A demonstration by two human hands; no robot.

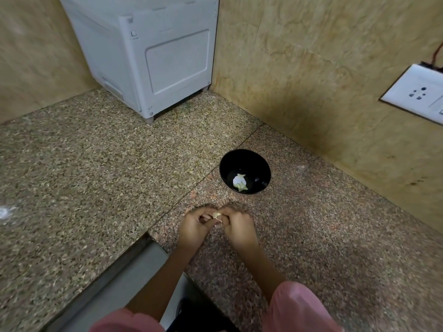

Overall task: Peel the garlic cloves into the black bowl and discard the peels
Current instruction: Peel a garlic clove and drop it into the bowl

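A pale garlic clove (217, 215) is pinched between the fingertips of both hands just above the speckled granite counter. My left hand (194, 226) grips it from the left and my right hand (238, 226) from the right, fingers curled round it. Beyond the hands stands the black bowl (261, 164), with pale garlic pieces (240, 182) lying in its bottom. Whether the clove still wears its skin is hidden by my fingers.
A grey-white appliance (155, 56) stands in the back corner of the counter (96, 176). Tiled walls close the back and right, with a white wall socket (418, 92) at the right. The counter's front edge (134, 255) cuts in at lower left.
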